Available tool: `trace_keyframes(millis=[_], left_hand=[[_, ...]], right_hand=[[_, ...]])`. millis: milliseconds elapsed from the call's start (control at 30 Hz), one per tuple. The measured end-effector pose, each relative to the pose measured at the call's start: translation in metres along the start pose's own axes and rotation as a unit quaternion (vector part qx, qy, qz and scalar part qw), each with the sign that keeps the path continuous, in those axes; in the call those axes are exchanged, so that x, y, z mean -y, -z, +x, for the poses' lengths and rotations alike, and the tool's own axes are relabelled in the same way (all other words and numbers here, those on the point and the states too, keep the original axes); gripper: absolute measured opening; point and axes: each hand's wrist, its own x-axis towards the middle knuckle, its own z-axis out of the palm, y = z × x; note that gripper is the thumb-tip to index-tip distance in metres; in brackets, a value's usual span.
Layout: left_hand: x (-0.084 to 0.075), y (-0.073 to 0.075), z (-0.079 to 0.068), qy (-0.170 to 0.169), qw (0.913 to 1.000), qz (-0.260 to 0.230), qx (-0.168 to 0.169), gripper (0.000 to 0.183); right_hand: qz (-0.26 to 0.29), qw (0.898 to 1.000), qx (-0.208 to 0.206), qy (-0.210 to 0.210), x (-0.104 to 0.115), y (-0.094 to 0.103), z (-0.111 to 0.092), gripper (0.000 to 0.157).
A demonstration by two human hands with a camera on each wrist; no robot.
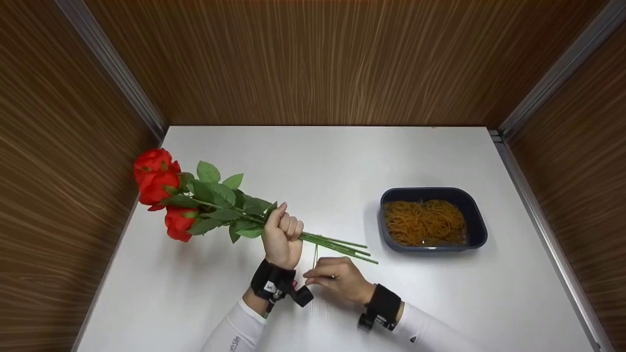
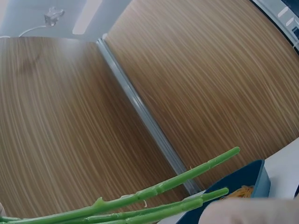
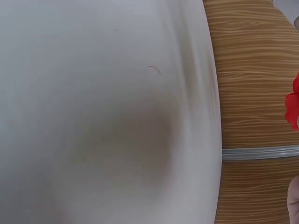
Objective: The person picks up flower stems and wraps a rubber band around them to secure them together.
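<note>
My left hand (image 1: pixel 283 239) grips a bunch of red roses (image 1: pixel 159 188) by the green stems (image 1: pixel 337 244), with blooms to the left and stem ends pointing right. A thin rubber band (image 1: pixel 315 255) hangs from the stems, stretched toward me. My right hand (image 1: pixel 342 278) pinches its lower end between thumb and fingers, just below the stems. In the left wrist view, the stem ends (image 2: pixel 187 177) cross above a blurred part of a hand (image 2: pixel 252 212). Only a red petal edge (image 3: pixel 292 109) and a bit of hand (image 3: pixel 293 200) show in the right wrist view.
A dark blue container (image 1: pixel 433 248) with a heap of orange rubber bands (image 1: pixel 425 222) stands on the white table (image 1: pixel 318 156), right of the stems. Wood-grain panels (image 1: pixel 313 63) enclose the table at the back and both sides.
</note>
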Motion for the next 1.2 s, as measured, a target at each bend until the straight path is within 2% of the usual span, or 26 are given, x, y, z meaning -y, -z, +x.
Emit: trace_keyframes(millis=[100, 300, 533, 633, 700, 833, 933, 1000, 1100, 1200], left_hand=[[0.000, 0.004, 0.003, -0.007, 0.9999, 0.005, -0.007, 0.054], [0.003, 0.013, 0.006, -0.019, 0.9994, 0.026, -0.015, 0.055], [0.012, 0.017, 0.005, -0.021, 0.9974, 0.067, -0.016, 0.056], [0.016, 0.017, 0.004, -0.013, 0.9966, 0.081, -0.012, 0.056], [0.018, 0.017, 0.002, -0.007, 0.9961, 0.088, -0.010, 0.057], [0.021, 0.017, 0.001, -0.003, 0.9957, 0.092, -0.010, 0.057], [0.022, 0.018, 0.001, -0.004, 0.9960, 0.088, -0.012, 0.057], [0.022, 0.019, 0.000, -0.002, 0.9963, 0.085, -0.012, 0.057], [0.024, 0.018, -0.002, 0.009, 0.9966, 0.081, -0.009, 0.057], [0.024, 0.017, -0.004, 0.021, 0.9968, 0.078, 0.001, 0.056]], right_hand=[[0.010, 1.000, 0.007, -0.010, 0.005, 0.003, -0.002, 0.018], [0.066, 0.997, 0.016, -0.026, 0.023, 0.016, -0.002, 0.015], [0.086, 0.996, -0.033, -0.015, 0.046, 0.036, 0.015, 0.010], [0.043, 0.997, -0.067, -0.010, 0.054, 0.044, 0.024, 0.011], [-0.006, 0.996, -0.092, 0.000, 0.058, 0.050, 0.029, 0.013], [-0.110, 0.984, -0.130, 0.043, 0.063, 0.064, 0.042, 0.015], [-0.146, 0.979, -0.119, 0.077, 0.066, 0.074, 0.051, 0.012], [-0.131, 0.983, -0.094, 0.085, 0.066, 0.082, 0.057, 0.010], [-0.083, 0.992, -0.056, 0.073, 0.065, 0.096, 0.066, 0.006], [-0.051, 0.997, -0.039, 0.042, 0.062, 0.113, 0.075, 0.005]])
